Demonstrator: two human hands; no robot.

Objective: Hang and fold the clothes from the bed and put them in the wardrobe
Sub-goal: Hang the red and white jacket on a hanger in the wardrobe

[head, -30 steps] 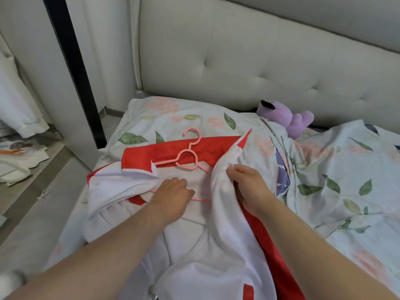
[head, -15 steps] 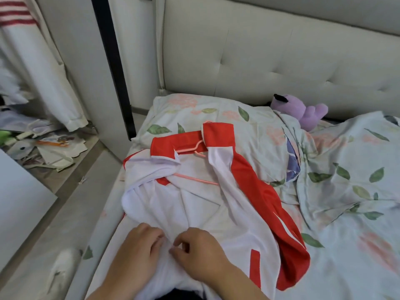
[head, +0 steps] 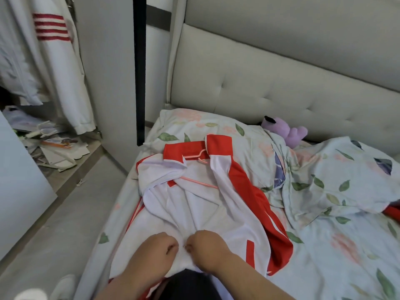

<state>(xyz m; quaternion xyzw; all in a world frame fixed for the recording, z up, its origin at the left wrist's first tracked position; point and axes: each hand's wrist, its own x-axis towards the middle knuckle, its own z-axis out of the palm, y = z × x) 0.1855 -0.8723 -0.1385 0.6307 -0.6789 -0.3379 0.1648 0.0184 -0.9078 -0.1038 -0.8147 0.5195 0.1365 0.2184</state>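
A white garment [head: 71, 87] hung in the open wardrobe [head: 104, 61] at far left. On the bed [head: 324, 256] lay the red-and-white jacket [head: 205, 208] over a pink hanger [head: 198, 158]. The left hand [head: 159, 249] and right hand [head: 207, 247] met knuckle to knuckle at its hem, fingers curled, pinching the white fabric. A purple plush toy [head: 285, 129] sat by the headboard [head: 281, 87].

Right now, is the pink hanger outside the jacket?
No, the hanger lies inside the jacket, its hook under the red collar.
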